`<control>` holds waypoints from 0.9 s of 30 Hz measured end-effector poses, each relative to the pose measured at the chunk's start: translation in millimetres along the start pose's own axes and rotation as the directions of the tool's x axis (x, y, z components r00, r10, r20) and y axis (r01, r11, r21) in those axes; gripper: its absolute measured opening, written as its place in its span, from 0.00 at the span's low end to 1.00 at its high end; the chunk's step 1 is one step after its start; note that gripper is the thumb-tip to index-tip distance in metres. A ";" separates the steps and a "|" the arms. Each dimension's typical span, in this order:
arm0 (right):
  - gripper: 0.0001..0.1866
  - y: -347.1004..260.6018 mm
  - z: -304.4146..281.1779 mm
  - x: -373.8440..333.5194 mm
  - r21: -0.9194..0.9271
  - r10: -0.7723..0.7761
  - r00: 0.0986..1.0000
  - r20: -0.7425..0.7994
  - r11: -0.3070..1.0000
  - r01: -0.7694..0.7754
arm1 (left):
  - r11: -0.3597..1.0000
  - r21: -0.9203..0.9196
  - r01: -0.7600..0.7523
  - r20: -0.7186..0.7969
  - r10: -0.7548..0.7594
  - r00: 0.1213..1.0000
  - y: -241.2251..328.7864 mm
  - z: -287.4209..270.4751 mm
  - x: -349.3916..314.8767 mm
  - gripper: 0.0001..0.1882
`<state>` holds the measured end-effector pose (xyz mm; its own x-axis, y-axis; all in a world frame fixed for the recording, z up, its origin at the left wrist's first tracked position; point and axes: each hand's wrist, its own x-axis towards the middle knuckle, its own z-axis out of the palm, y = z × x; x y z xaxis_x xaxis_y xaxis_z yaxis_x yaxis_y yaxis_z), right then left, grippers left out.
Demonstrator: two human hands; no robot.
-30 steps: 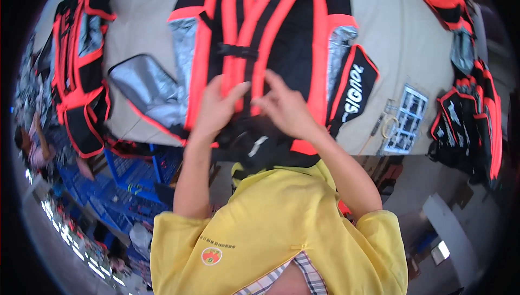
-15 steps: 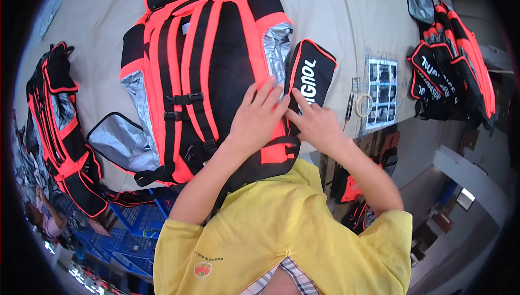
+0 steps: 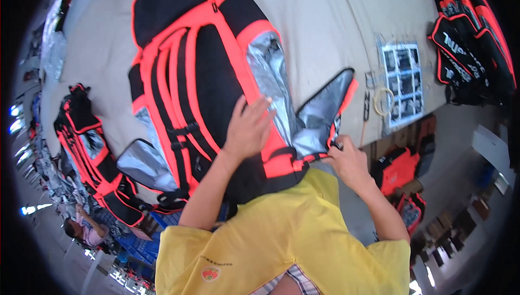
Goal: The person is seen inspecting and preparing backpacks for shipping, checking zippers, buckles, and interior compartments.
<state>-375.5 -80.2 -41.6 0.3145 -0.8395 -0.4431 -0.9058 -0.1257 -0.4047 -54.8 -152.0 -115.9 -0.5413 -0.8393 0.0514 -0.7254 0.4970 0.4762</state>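
A large black and neon-orange backpack (image 3: 219, 67) lies on the pale table with its shoulder straps facing up. My left hand (image 3: 249, 130) rests on its right part, fingers spread flat beside the silver-lined side pocket (image 3: 271, 75). At the pocket's lower end, my right hand (image 3: 348, 162) pinches the near edge of the pocket flap (image 3: 322, 113). That flap stands folded outward, showing its silver lining. On the backpack's left side another silver-lined flap (image 3: 143, 164) hangs open. The buckled black straps (image 3: 184, 130) run along the middle.
Right of the backpack lie a photo sheet (image 3: 402, 81), a roll of tape (image 3: 383, 101) and a thin tool (image 3: 366, 104). More orange-black bags (image 3: 466, 51) sit at the far right, another backpack (image 3: 89, 148) at left. A co-worker (image 3: 86, 230) is at lower left.
My right hand has moved right and nearer, and the right flap has turned from its black outer face to its silver lining. My left hand lies slightly lower and farther left on the backpack.
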 end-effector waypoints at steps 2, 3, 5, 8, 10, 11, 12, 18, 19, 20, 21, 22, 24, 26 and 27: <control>0.17 10.1 6.7 3.6 0.178 0.030 0.998 -0.061 0.984 -0.018 | 0.999 -0.028 -0.017 -0.001 0.017 1.000 4.3 -6.7 -2.4 0.18; 0.17 10.5 12.1 4.1 0.204 0.016 0.996 -0.084 0.979 0.001 | 0.999 -0.036 -0.032 0.008 0.033 0.999 10.0 -13.2 -1.6 0.17; 0.21 11.0 20.1 6.7 0.299 0.167 0.963 -0.211 0.949 -0.099 | 0.997 -0.051 -0.062 0.008 0.063 0.998 23.5 -22.1 1.8 0.14; 0.28 -12.3 18.3 24.4 0.354 0.273 0.881 -0.385 0.926 -0.132 | 0.997 -0.048 -0.062 0.052 0.064 0.997 44.2 -26.8 9.9 0.10; 0.35 -7.4 27.4 33.9 0.385 0.293 0.850 -0.438 0.915 -0.117 | 0.998 -0.027 -0.061 0.057 0.063 0.996 57.8 -27.8 19.1 0.10; 0.36 -5.1 27.5 39.8 0.455 0.410 0.787 -0.461 0.871 -0.187 | 0.997 0.021 -0.080 0.050 0.079 0.996 63.6 -31.4 26.4 0.11; 0.37 -3.7 24.5 45.2 0.521 0.523 0.710 -0.471 0.815 -0.254 | 0.995 0.030 -0.092 0.057 0.090 0.994 63.3 -29.2 34.2 0.11; 0.32 17.4 38.1 35.5 0.949 0.744 0.668 -0.037 0.235 -0.209 | 0.889 0.212 0.405 0.022 -0.419 0.908 74.4 -0.1 95.7 0.19; 0.31 23.7 43.9 32.4 0.980 0.732 0.679 -0.062 0.172 -0.096 | 0.832 0.294 0.472 0.051 -0.506 0.861 71.8 5.6 107.4 0.25; 0.26 32.8 50.0 29.4 0.950 0.733 0.677 -0.069 0.255 -0.180 | 0.766 0.374 0.523 0.072 -0.586 0.807 66.4 10.6 121.7 0.30; 0.24 40.0 66.4 28.6 0.957 0.746 0.658 -0.106 0.256 -0.135 | 0.708 0.414 0.572 0.117 -0.665 0.738 60.7 15.9 135.2 0.33; 0.22 46.3 79.8 28.2 0.961 0.756 0.638 -0.146 0.262 -0.090 | 0.645 0.460 0.610 0.156 -0.735 0.660 54.8 21.0 144.7 0.36; 0.20 46.3 74.2 27.7 0.983 0.724 0.665 0.181 -0.150 -0.104 | 0.599 0.540 0.591 0.136 -0.755 0.641 37.7 31.7 144.5 0.36; 0.20 47.1 74.1 27.6 0.954 0.705 0.654 0.272 -0.287 -0.088 | 0.617 0.530 0.581 0.158 -0.746 0.647 20.3 33.4 139.1 0.33; 0.20 49.7 76.7 27.1 0.899 0.645 0.675 0.357 -0.434 -0.060 | 0.629 0.522 0.576 0.171 -0.739 0.651 14.7 36.5 136.8 0.33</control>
<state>-390.2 -68.7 -135.1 -0.2709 -0.4596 -0.8458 0.6294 0.5802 -0.5169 -155.0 -251.5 -133.9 0.1107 -0.8764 -0.4687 -0.9900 -0.0559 -0.1294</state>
